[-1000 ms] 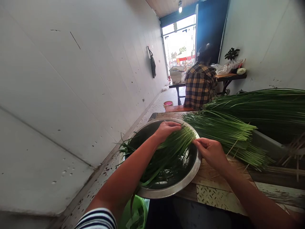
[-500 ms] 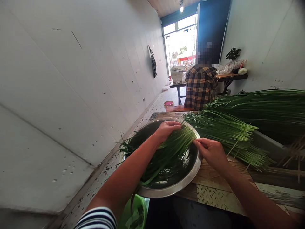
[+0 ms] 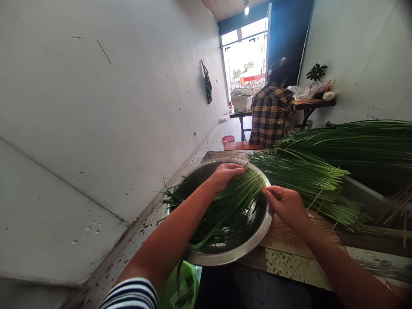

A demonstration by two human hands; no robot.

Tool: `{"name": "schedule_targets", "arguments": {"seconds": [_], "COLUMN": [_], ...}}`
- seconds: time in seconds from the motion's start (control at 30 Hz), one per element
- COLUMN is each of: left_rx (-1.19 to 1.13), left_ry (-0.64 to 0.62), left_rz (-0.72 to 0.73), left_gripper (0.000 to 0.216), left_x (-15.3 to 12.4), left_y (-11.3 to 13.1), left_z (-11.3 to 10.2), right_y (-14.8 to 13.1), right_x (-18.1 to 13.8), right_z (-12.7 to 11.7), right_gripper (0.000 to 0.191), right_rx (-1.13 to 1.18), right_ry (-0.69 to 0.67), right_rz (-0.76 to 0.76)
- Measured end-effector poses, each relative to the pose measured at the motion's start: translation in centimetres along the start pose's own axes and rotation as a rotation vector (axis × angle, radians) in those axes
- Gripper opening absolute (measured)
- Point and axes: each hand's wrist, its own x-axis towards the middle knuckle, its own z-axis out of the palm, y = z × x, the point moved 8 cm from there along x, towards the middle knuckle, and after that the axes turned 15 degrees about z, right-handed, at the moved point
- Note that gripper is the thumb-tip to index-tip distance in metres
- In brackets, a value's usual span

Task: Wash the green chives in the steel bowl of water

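A loose bunch of garlic chives lies in a wide steel basin, its pale cut ends toward the right rim. My left hand is closed over the far side of this bunch, fingers bent against the stems. At the right rim, my right hand pinches the stem ends between thumb and forefinger. Exactly how many stems are in that pinch is hidden. Just right of the basin lies a pile of chives on the wood-patterned table.
More long chives rest in a grey crate on the right. Below the basin stands a green bin. A person in a plaid shirt sits ahead, back toward me. The white wall runs along the left.
Both hands keep the same hold on the chives, with almost no movement. The view has shifted very slightly.
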Motion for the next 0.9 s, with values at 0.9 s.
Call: {"name": "schedule_targets", "arguments": {"seconds": [0.9], "left_rx": [-0.045], "left_ry": [-0.043], "left_rz": [-0.033], "left_gripper": [0.035], "left_x": [-0.55], "left_y": [0.04], "left_z": [0.56], "right_y": [0.53], "right_x": [0.20], "right_z": [0.20], "right_gripper": [0.034], "right_rx": [0.012], "right_ry": [-0.020], "right_rz": [0.029]}}
